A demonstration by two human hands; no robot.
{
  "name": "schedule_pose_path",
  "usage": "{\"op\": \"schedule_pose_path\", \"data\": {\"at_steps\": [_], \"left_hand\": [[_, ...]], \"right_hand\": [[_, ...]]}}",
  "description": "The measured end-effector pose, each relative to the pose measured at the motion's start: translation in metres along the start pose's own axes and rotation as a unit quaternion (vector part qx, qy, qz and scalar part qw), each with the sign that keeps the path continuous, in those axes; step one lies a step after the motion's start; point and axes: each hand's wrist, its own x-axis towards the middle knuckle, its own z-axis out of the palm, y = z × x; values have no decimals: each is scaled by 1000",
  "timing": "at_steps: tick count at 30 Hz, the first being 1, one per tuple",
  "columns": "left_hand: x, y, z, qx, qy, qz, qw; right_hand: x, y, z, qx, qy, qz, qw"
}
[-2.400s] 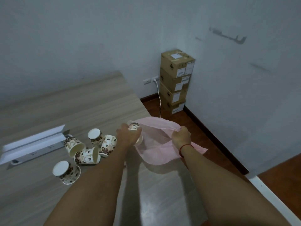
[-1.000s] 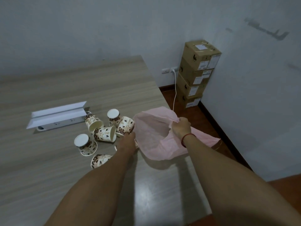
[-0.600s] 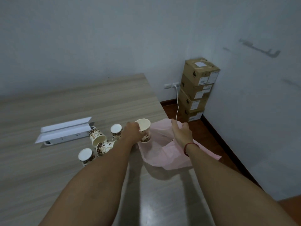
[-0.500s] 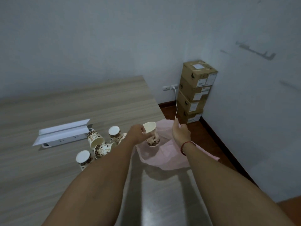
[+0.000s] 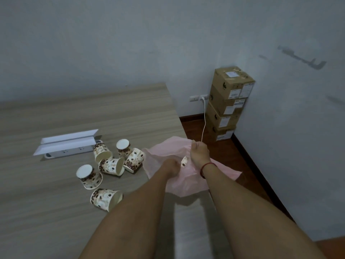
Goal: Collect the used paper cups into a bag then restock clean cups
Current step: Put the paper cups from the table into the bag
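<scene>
Right hand [image 5: 198, 154] is pinching the pink bag [image 5: 158, 156] rim at the worktop [image 5: 56, 221] right edge. Left hand [image 5: 170, 168] is closed on a paper cup [image 5: 184, 161] inside the mouth. We'd judge the cups [image 5: 110, 165] light and crushable, so grip their sides gently; the bag is limp film.

A dim room corner with a wood-grain table and stacked boxes.

Pale grey-white plastered walls [image 5: 168, 34] meet in a corner, where four brown cardboard boxes [image 5: 228, 101] with white labels are stacked on a dark reddish-brown wooden floor [image 5: 224, 152]. A white wall socket [image 5: 198, 98] is seen just beside the stack, with a thin white cable [image 5: 204, 116] hanging from it. A light grey-brown laminate table [image 5: 93, 113] fills the left side, with a white flip-lid power outlet box [image 5: 67, 144] set into it. The light is low and bluish.
</scene>
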Motion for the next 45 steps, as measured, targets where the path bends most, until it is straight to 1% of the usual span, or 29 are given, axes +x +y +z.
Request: {"op": "schedule_pose_path", "data": {"at_steps": [2, 6, 8, 10, 13, 15, 16, 18, 20, 22, 24, 28, 35, 37, 38, 41, 42, 45], "left_hand": [[-2, -7, -9, -5, 57, -6, 998], [-10, -35, -36, -8, 150, -48, 987], [-18, -47, -51, 14, 180, -73, 981], [-23, -56, -64, 38, 192, -96, 976], [-11, -87, -77, 51, 179, -109, 976], [18, -128, -77, 68, 162, -118, 977], [11, -133, -79, 67, 153, -123, 978], [-32, -121, -87, 65, 143, -134, 979], [-50, -129, -91, 74, 134, -161, 975], [-56, -147, -94, 86, 131, -193, 969], [-61, -161, -92, 79, 111, -217, 967], [-63, -186, -86, 96, 82, -223, 967], [-67, -202, -74, 122, 78, -257, 956], [-70, -204, -70, 126, 85, -253, 955], [-72, -202, -68, 108, 97, -248, 958], [-77, -190, -67, 5, 149, -214, 965], [-79, -182, -67, -27, 167, -187, 968], [-91, -147, -66, -98, 191, -64, 975]], "right_hand": [[4, 3, 1, 0, -11, -2, 1000], [2, 4, 4, 2, -17, -4, 1000], [-1, 2, 7, 1, -16, -8, 1000], [-4, 0, 8, -9, -15, -15, 1000], [-7, 0, 15, -17, -7, -16, 1000], [-12, 1, 22, -16, -1, -7, 1000], [-14, 2, 26, -17, 3, -5, 1000], [-23, 4, 38, -15, 9, 4, 1000], [-33, 3, 48, -5, 13, 16, 1000], [-42, 4, 57, 3, 22, 25, 999], [-49, 5, 63, 2, 25, 31, 999], [-61, 7, 70, -1, 42, 39, 998], [-75, 13, 71, 0, 55, 42, 998], [-78, 19, 70, -11, 53, 41, 998], [-79, 21, 69, -17, 51, 38, 998], [-83, 25, 66, -18, 35, 38, 999], [-85, 27, 63, -17, 33, 38, 999], [-90, 30, 51, -7, 44, 34, 998]]}}
